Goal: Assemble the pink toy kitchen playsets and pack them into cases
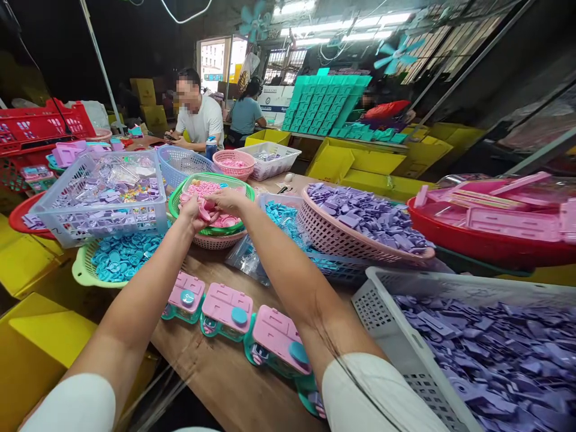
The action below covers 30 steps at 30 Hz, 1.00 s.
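White sleeves (74,403) are framing the near edge. Left hand (191,211) is curling round pink pieces (207,212); right hand (228,201) is meeting it, own grip unclear. Both are hovering over the green basket (227,230), farther off. Nearer, pink-topped boxes (227,302) are sitting in a row, blue discs (238,315) on, seemingly done; many pink pieces are lying loose.

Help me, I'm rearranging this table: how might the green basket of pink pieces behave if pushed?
The green basket might slide or tip, as it appears stacked on a pink basket. Its small, loose pink pieces could shift or spill.
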Each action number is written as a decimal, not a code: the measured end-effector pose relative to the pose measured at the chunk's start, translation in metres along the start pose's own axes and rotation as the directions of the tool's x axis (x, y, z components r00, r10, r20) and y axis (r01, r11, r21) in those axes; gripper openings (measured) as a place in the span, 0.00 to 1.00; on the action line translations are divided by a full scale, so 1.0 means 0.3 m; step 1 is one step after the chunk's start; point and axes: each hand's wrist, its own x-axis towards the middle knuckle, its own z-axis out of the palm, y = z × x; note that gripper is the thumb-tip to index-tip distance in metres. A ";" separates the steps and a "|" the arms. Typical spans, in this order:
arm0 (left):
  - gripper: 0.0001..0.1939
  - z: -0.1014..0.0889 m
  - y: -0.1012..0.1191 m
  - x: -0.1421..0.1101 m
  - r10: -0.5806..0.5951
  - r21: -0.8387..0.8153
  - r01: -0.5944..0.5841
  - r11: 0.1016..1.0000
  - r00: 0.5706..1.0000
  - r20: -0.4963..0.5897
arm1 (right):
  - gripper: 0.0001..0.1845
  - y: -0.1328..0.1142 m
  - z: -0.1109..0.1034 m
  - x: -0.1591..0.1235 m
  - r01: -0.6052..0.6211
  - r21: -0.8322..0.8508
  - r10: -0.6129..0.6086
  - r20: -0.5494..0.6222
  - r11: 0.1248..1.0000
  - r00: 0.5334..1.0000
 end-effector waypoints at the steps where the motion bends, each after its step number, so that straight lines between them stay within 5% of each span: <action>1: 0.25 0.006 0.000 0.006 0.005 0.004 -0.005 1.000 1.000 -0.015 | 0.19 -0.005 -0.002 0.006 0.007 -0.008 -0.007 -0.007 1.000 1.000; 5: 0.14 0.016 0.018 0.009 0.007 0.025 -0.006 1.000 0.999 -0.050 | 0.12 -0.040 -0.068 0.036 0.060 -0.069 -0.064 -0.066 0.996 0.996; 7: 0.08 0.006 0.033 0.003 0.031 0.012 -0.030 0.999 0.997 -0.077 | 0.04 -0.058 -0.126 0.059 0.104 -0.245 -0.155 -0.199 0.964 0.968; 10: 0.07 -0.027 0.053 -0.003 0.128 -0.047 -0.134 0.990 0.986 -0.102 | 0.08 -0.063 -0.196 0.098 0.050 -0.549 -0.280 -0.343 0.834 0.897; 15: 0.13 -0.070 0.059 0.001 0.273 -0.141 -0.280 0.950 0.960 -0.066 | 0.08 -0.014 -0.168 0.161 0.008 -0.628 -0.237 -0.282 0.778 0.930; 23: 0.07 -0.060 0.046 0.008 0.256 -0.184 -0.265 0.946 0.964 -0.073 | 0.12 0.069 -0.142 0.221 -0.027 -0.433 -0.152 -0.372 0.901 0.916; 30: 0.09 -0.063 0.045 0.012 0.226 -0.182 -0.229 0.956 0.973 -0.040 | 0.11 0.090 -0.194 0.236 0.055 0.079 -0.017 -0.413 0.995 0.911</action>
